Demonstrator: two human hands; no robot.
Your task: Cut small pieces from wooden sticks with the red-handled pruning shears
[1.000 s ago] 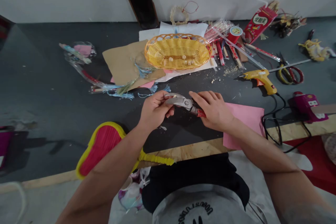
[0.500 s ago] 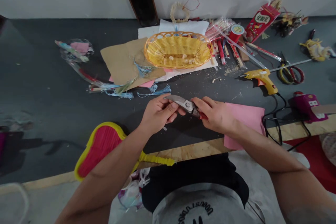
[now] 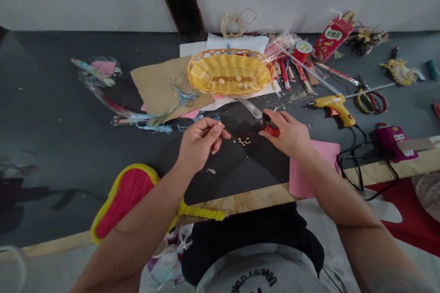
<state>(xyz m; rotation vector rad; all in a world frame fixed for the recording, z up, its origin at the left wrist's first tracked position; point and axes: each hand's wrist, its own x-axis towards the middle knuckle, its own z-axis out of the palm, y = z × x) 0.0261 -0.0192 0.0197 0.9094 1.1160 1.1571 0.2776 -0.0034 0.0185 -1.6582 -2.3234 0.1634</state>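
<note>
My right hand (image 3: pixel 290 135) is closed around the red handle of a pair of pruning shears (image 3: pixel 253 111), whose metal blades point up and left toward the yellow basket. The thumb and forefinger of my left hand (image 3: pixel 199 142) are pinched together, with a tiny pale piece (image 3: pixel 220 124) showing at their tips. Between my hands, several small cut pale pieces (image 3: pixel 244 141) lie on the dark tabletop. Beyond them stands an oval yellow woven basket (image 3: pixel 228 87) with a few pale bits inside.
A yellow glue gun (image 3: pixel 336 107), scissors (image 3: pixel 371 100) and a red drink carton (image 3: pixel 332 39) lie to the right. Pink paper (image 3: pixel 314 169) is under my right forearm. Brown paper (image 3: pixel 154 82) and blue tassels lie left; a red-and-yellow fan (image 3: pixel 127 197) rests by my left arm.
The shears have moved away from my left hand, up and to the right. My hands are farther apart, and the small cut pieces on the table are now uncovered.
</note>
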